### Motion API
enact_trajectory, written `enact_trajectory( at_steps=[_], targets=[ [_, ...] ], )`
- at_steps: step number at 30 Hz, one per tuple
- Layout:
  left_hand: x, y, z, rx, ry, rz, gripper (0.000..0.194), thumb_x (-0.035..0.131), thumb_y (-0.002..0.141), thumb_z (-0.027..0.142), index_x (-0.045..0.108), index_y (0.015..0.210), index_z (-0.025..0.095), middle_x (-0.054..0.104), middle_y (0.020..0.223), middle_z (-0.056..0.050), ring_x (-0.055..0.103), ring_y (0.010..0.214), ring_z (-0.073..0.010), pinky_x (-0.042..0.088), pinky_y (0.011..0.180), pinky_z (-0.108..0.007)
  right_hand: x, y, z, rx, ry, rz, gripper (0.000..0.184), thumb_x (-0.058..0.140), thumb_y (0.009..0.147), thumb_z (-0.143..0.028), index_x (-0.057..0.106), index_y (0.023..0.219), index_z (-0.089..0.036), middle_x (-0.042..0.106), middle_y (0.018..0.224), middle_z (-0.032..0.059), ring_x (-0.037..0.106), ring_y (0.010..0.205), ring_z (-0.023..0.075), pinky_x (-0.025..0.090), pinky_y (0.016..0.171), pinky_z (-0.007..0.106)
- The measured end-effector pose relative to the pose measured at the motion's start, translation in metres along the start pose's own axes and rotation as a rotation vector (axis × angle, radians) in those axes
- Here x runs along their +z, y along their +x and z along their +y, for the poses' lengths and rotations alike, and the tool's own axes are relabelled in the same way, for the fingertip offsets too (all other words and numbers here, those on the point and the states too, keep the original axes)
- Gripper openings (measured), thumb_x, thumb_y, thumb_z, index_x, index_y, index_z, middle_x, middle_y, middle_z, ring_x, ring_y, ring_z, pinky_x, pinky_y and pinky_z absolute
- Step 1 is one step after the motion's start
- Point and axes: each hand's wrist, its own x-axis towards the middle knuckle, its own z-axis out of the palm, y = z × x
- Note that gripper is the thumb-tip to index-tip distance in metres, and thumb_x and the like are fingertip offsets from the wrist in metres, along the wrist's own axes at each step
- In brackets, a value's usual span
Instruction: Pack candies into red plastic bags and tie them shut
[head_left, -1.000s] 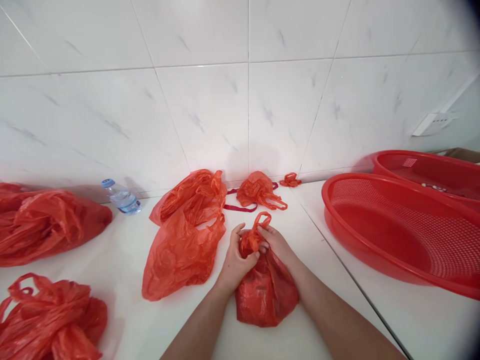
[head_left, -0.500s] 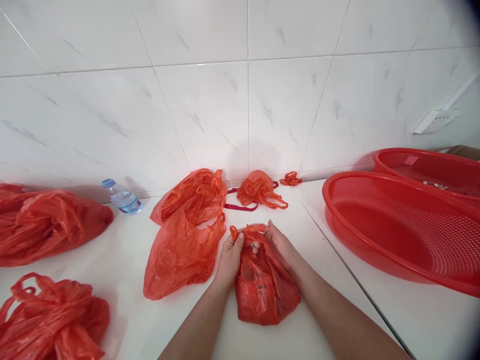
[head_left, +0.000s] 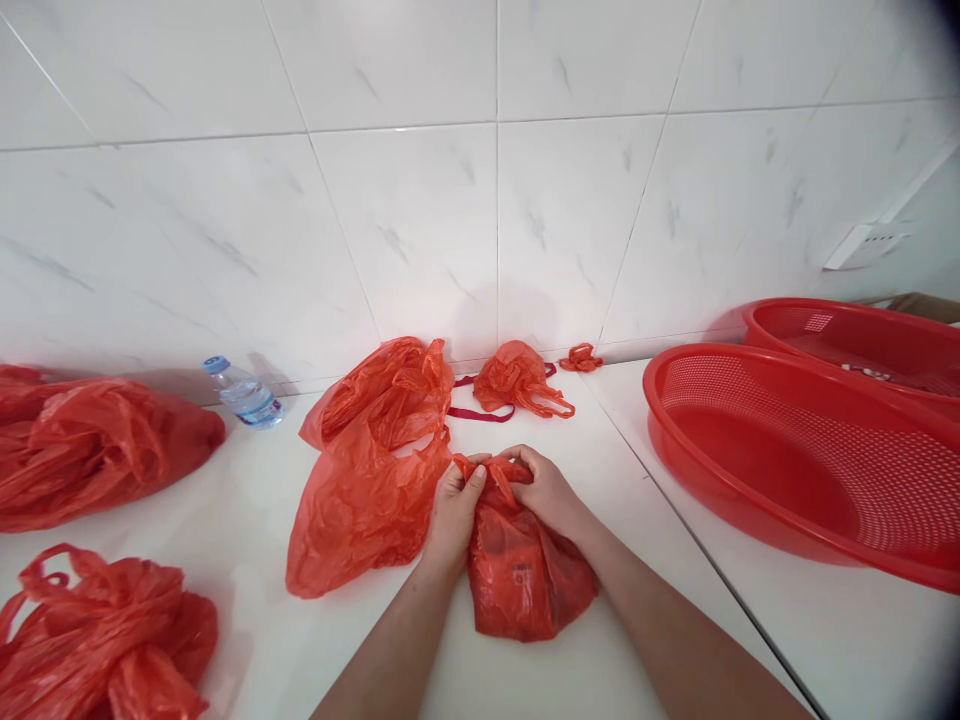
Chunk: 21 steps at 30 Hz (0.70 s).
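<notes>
A filled red plastic bag (head_left: 525,585) lies on the white table in front of me, with small dark print on its side. Its mouth is gathered at the far end, and what it holds is hidden. My left hand (head_left: 455,510) pinches the left side of the mouth, thumb on top. From the right, my right hand (head_left: 546,490) grips the other side with bent fingers. A twist of the bag's handle shows between the two hands. Just left of my left hand lies a crumpled, flat red plastic bag (head_left: 367,510).
Small red bags (head_left: 514,378) lie by the tiled wall, with a dark red strap. A water bottle (head_left: 244,395) leans at the back left. Bulky red bags (head_left: 105,450) fill the left side. Large red plastic baskets (head_left: 750,480) stand on the right, past a table seam.
My right hand has moved left and its fingers have closed on the bag's mouth. The opening, where something pale showed, is now gathered over.
</notes>
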Motion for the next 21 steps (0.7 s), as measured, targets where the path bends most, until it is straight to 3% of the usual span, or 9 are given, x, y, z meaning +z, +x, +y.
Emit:
enact_trajectory(
  at_steps=[3, 7, 13, 21],
  targets=[
    [0.0000, -0.0019, 0.0026, -0.021, -0.009, -0.059, 0.026, 0.066, 0.078, 0.031, 0.064, 0.100, 0.018, 0.068, 0.096, -0.005, 0.063, 0.087, -0.0173, 0.046, 0.080, -0.028, 0.0044, -0.0010, 0.0027, -0.008, -0.163, 0.113, 0.009, 0.055, 0.073, -0.024, 0.060, 0.080, -0.021, 0.062, 0.074, -0.0031, 0.056, 0.070, 0.0146, 0.042, 0.062, 0.026],
    [0.0009, -0.0035, 0.0034, -0.040, -0.035, -0.153, 0.021, 0.069, 0.076, 0.027, 0.066, 0.095, 0.018, 0.068, 0.089, -0.004, 0.063, 0.080, -0.0159, 0.047, 0.077, -0.028, 0.0055, -0.0017, 0.0076, -0.019, -0.220, 0.160, 0.007, 0.052, 0.072, -0.022, 0.058, 0.072, -0.021, 0.062, 0.068, -0.0041, 0.055, 0.065, 0.0140, 0.039, 0.058, 0.024],
    [0.0000, -0.0012, -0.0011, 0.018, -0.025, -0.117, 0.010, 0.070, 0.075, 0.025, 0.068, 0.082, 0.018, 0.065, 0.093, -0.001, 0.059, 0.083, -0.0131, 0.044, 0.080, -0.025, 0.0043, -0.0024, 0.0077, -0.034, -0.235, 0.161, 0.011, 0.050, 0.075, -0.026, 0.059, 0.071, -0.021, 0.064, 0.068, -0.0025, 0.056, 0.064, 0.0148, 0.039, 0.057, 0.024],
    [-0.0010, -0.0005, -0.0018, 0.010, 0.018, -0.123, 0.012, 0.068, 0.076, 0.027, 0.069, 0.083, 0.017, 0.065, 0.093, -0.004, 0.058, 0.086, -0.0157, 0.043, 0.083, -0.027, 0.0047, -0.0030, 0.0060, -0.021, -0.107, 0.189, 0.010, 0.050, 0.073, -0.022, 0.059, 0.074, -0.021, 0.066, 0.076, -0.0009, 0.059, 0.070, 0.0158, 0.043, 0.062, 0.026]
  ],
)
